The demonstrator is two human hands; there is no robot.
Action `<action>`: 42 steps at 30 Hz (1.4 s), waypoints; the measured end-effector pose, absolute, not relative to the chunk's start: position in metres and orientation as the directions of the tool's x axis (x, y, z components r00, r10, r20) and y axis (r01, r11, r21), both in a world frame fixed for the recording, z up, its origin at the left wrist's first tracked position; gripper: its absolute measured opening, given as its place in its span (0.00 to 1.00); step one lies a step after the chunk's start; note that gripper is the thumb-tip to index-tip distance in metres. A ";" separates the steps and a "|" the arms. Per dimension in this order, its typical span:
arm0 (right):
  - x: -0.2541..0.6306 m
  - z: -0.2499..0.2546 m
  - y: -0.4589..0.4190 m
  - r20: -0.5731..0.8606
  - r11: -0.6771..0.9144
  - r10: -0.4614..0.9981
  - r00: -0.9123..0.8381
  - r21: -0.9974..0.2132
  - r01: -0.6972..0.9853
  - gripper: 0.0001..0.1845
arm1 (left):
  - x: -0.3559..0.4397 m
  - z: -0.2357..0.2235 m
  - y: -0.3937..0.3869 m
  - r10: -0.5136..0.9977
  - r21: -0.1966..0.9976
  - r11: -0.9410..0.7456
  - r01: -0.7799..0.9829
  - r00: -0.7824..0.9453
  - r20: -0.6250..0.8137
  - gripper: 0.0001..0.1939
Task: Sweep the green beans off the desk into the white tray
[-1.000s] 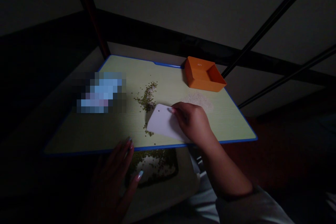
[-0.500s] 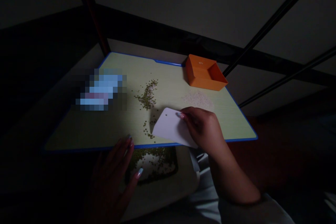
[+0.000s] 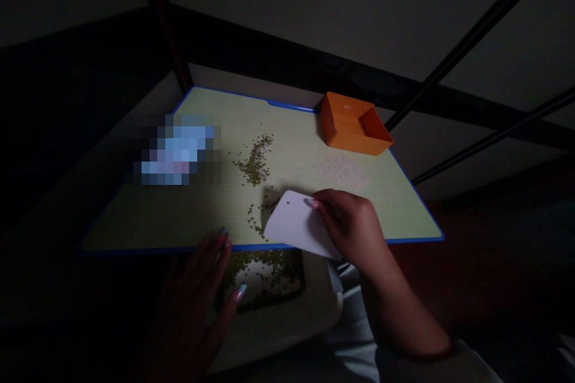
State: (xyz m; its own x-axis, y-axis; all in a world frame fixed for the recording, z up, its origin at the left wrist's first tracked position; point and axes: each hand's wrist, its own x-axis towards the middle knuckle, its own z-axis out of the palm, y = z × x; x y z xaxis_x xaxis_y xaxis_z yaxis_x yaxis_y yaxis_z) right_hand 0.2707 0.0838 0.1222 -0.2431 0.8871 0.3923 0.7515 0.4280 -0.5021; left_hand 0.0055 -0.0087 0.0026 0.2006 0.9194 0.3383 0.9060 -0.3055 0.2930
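Observation:
In my right hand (image 3: 350,224) is a flat white scraper (image 3: 294,221) with a small hole near one corner, pinched along its right side. It is tilted over the near edge of the pale board (image 3: 215,197). Left of the scraper lie scattered green beans (image 3: 257,221), and beyond it a bigger heap of green beans (image 3: 256,167) mixed with some white grains. My left hand (image 3: 202,287) rests at the board's front edge, fingers apart, holding nothing. Below that edge sits a container (image 3: 300,278) with green beans and a whitish patch inside.
An orange open box (image 3: 354,128) stands at the board's back right corner. In front of it is a pile of white grains (image 3: 344,172). A blurred-out bright object (image 3: 177,155) lies on the left. A wall (image 3: 291,6) rises behind the board.
The scraper and my right hand have come slightly down, toward the near edge. My left hand has stayed in place, and the view has shifted a little.

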 end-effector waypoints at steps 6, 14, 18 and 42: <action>0.267 0.122 0.085 0.395 0.400 0.894 -0.213 -0.484 0.779 0.14 | 0.006 0.003 -0.011 0.930 0.307 -0.285 0.908 0.184 0.319 0.37; 0.267 0.121 0.088 0.393 0.344 0.905 -0.160 -0.458 0.820 0.14 | 0.007 0.008 -0.010 0.935 0.327 -0.274 0.904 0.170 0.312 0.37; 0.263 0.118 0.094 0.385 0.342 0.910 -0.152 -0.493 0.800 0.14 | 0.007 0.008 -0.011 0.928 0.305 -0.289 0.908 0.187 0.323 0.37; 0.262 0.121 0.089 0.332 0.339 0.927 -0.175 -0.539 0.771 0.14 | 0.006 0.006 -0.010 0.926 0.311 -0.302 0.901 0.199 0.322 0.37</action>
State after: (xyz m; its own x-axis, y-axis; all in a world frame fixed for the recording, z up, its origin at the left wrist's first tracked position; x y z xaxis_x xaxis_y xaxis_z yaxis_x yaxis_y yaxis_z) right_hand 0.2615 0.0887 0.1214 -0.1746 0.9269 0.3322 0.7711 0.3385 -0.5392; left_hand 0.0060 -0.0097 0.0063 0.1989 0.9258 0.3216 0.9012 -0.3017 0.3110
